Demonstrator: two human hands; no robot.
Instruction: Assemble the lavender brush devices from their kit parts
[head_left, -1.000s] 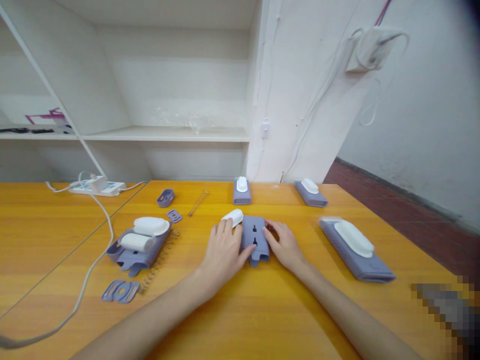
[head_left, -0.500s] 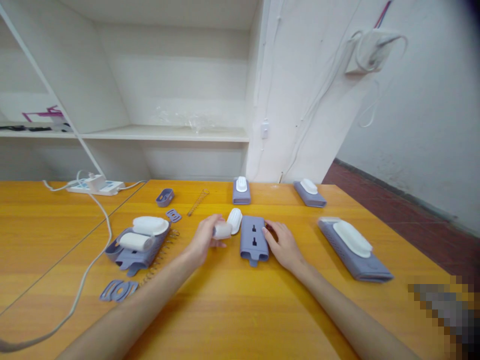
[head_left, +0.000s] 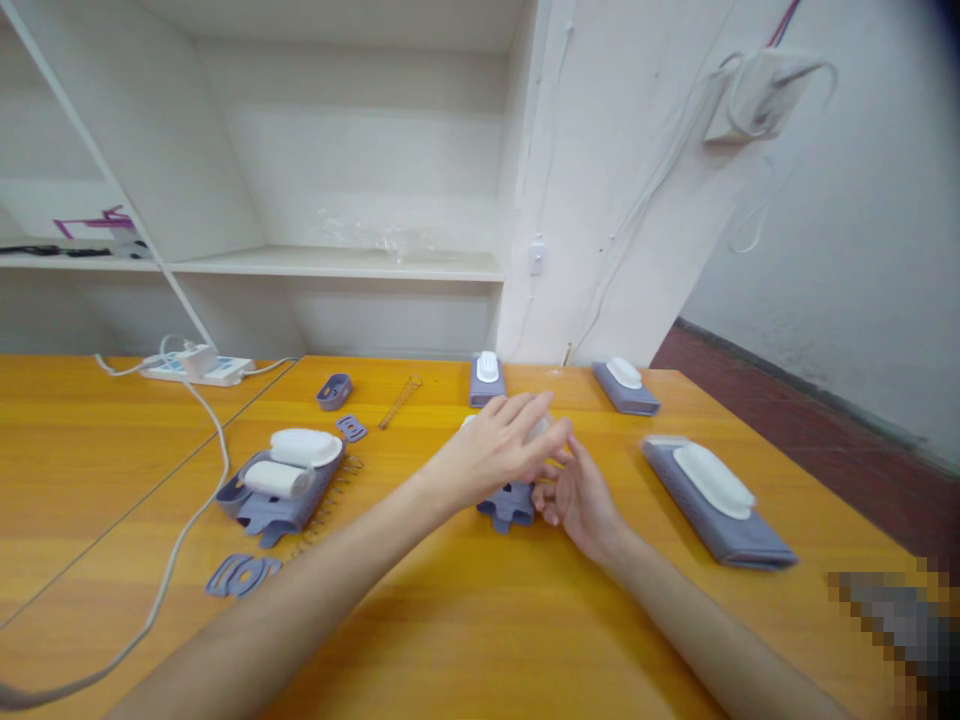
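My left hand [head_left: 506, 440] is raised over a purple-grey flat case [head_left: 510, 508], its fingers bent around a whitish cylindrical piece [head_left: 537, 430] that is mostly hidden. My right hand [head_left: 585, 500] is close by on the right, fingers apart and partly curled, near the left fingertips. Whether it touches the piece cannot be made out. Only the case's lower end with its tab shows beneath the hands. A sliver of a white oval part [head_left: 469, 421] peeks out behind my left wrist.
To the left lie a purple case with white parts [head_left: 304, 448], flat purple plates [head_left: 241, 575], a small purple ring-shaped holder [head_left: 334, 391] and a spring [head_left: 400, 402]. Cases with white oval tops stand behind and at right [head_left: 716, 500]. A power strip [head_left: 199, 368] trails a white cable.
My left hand has moved right with the white piece, from beside the case to above it. My right hand has let go of the case's side and turned toward the left fingers.
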